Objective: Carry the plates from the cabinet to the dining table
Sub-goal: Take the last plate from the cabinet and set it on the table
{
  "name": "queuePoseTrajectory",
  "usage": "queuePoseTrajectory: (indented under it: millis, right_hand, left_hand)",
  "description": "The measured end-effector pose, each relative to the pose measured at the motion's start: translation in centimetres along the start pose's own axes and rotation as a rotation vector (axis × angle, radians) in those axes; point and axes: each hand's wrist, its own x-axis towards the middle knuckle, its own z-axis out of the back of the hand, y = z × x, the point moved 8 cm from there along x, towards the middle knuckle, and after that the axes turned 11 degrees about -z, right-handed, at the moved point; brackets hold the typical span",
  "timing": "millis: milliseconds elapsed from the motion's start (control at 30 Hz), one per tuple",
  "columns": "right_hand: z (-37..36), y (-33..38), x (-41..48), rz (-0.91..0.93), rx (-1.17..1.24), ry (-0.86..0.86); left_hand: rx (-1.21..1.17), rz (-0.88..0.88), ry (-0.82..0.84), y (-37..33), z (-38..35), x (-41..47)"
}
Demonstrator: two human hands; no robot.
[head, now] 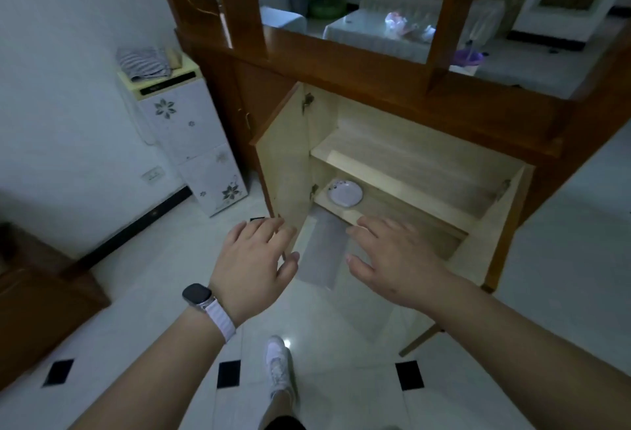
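Note:
A white plate (345, 193) with a small floral mark lies on the lower shelf of the open wooden cabinet (403, 170), at its left end. Both cabinet doors stand open. My left hand (259, 259), with a watch on the wrist, is stretched forward with relaxed fingers near the bottom edge of the left door (283, 163), holding nothing. My right hand (392, 255) is spread flat in front of the lower shelf, to the right of and nearer than the plate, also holding nothing. A cloth-covered table (375, 26) shows beyond the cabinet's open upper frame.
A white floral-patterned unit (191, 143) with folded cloth on top stands against the left wall. Dark wooden furniture (37, 296) sits at the left edge. The right cabinet door (491, 242) juts out over the glossy tiled floor. My white shoe (278, 364) is below.

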Motion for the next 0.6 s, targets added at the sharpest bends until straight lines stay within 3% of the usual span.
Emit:
queuePoseTrajectory:
  millis: [600]
  right_hand:
    - [0.2, -1.6, 20.5, -0.428, -0.032, 0.002]
  left_hand:
    - [-0.124, -0.345, 0.027, 15.6, -8.1, 22.8]
